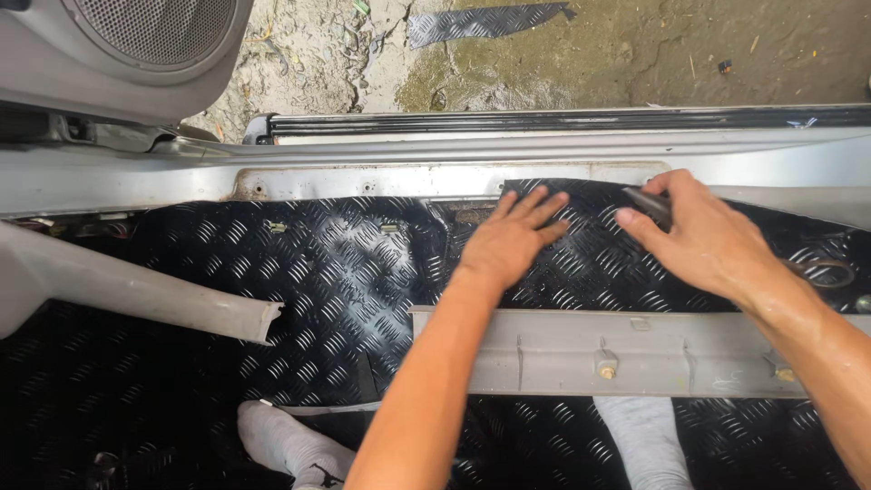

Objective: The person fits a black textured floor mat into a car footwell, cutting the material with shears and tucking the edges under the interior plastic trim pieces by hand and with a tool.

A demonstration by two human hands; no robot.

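We press our left hand point(510, 238) flat, fingers spread, on the black ribbed floor mat point(345, 281) just inside the door sill point(435, 180) to pin it down, while our right hand point(699, 238) pinches a dark tool point(650, 205) at the mat's edge beside that sill.

Vehicle interior at an open doorway, outdoors. Indicated by: black checker-plate floor mat point(318, 290), bare metal door sill point(544, 136), grey door panel with speaker grille point(136, 36), loose grey trim strip point(626, 354), dirt ground point(635, 54) seen beyond the sill.
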